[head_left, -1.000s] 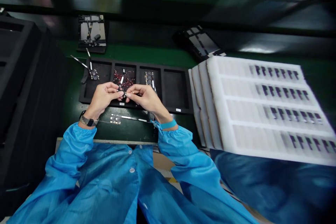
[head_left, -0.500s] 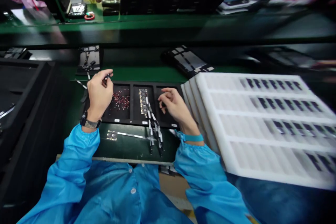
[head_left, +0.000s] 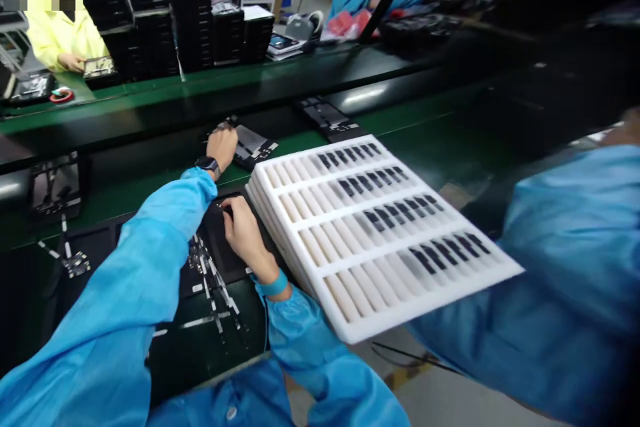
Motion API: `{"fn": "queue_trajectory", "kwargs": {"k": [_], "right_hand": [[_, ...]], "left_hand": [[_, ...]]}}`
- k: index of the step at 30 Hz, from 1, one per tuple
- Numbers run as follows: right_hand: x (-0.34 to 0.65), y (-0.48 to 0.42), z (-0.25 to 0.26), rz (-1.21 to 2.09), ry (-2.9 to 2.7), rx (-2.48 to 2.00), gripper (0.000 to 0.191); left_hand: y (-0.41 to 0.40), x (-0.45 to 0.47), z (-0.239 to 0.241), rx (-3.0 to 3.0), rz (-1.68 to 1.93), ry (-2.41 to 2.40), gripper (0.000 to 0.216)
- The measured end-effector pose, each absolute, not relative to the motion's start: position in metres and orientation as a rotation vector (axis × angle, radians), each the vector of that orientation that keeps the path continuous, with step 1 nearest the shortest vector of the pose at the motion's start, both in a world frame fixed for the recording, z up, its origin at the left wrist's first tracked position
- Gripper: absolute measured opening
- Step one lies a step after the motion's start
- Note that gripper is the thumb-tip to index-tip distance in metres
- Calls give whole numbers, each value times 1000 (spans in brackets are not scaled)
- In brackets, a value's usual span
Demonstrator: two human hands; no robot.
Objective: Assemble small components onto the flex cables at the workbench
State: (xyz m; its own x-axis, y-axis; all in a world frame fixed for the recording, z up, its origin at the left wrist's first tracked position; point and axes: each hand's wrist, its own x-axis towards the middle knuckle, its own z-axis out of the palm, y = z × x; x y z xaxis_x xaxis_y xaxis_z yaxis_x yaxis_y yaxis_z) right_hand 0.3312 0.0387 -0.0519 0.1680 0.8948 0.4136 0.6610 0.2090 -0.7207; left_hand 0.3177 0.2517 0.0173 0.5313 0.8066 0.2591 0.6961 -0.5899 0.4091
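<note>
Head view, tipped well to one side: the right hand (head_left: 245, 233), with a teal wristband, lies over a black compartment tray (head_left: 227, 253), half closed, its fingers curled and pointing down and away from the wrist. The fingertips sit close to the tray floor, but whether they hold anything small is hard to make out. Past it, the left hand (head_left: 221, 150), with a black wristwatch (head_left: 209, 167), reaches farther out, knuckles up and fingers bent out of sight, so its grip cannot be told. Just beyond those fingers lies a dark fixture with pale panels (head_left: 253, 145).

Toward the body from the right hand, slim black-and-white strip parts (head_left: 213, 287) lie in a loose slanting row, their long axes crossing at odd angles, partly hidden by the left sleeve (head_left: 150, 267). Past that sleeve, away from both hands, a small circuit board (head_left: 75, 265) lies in the tray.

Just beside the right hand, a stack of white foam trays (head_left: 350, 240) sits askew, its long edges running down and away to the right. Rows of dark parts (head_left: 380, 217) fill its slots, too blurred to identify. Beyond the left hand runs the green counter (head_left: 150, 203).
</note>
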Motion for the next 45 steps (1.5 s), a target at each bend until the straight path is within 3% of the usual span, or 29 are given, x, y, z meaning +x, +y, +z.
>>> {"fn": "queue_trajectory", "kwargs": {"k": [6, 11, 16, 21, 26, 32, 37, 45], "right_hand": [[341, 43, -60, 227, -1328, -1615, 35], [339, 45, -63, 276, -1336, -1661, 34], [341, 43, -54, 309, -1367, -1626, 17], [337, 34, -56, 495, -1391, -1496, 13], [312, 22, -47, 830, -1420, -1312, 26], [266, 16, -23, 1066, -1535, -1127, 27], [239, 19, -27, 1264, -1557, -1047, 30], [238, 23, -45, 1304, -1587, -1090, 26]], "left_hand": [[243, 361, -11, 2667, 356, 1068, 32], [242, 325, 15, 2737, 319, 997, 35], [201, 212, 70, 2525, 518, 962, 32], [59, 47, 104, 2150, 662, 1297, 20], [-73, -55, 52, 1911, 522, 1474, 18], [-113, -53, -40, 2121, 622, 1525, 30], [-111, -41, -58, 2138, 651, 1532, 16], [-105, -44, -61, 1963, 601, 1429, 20]]}}
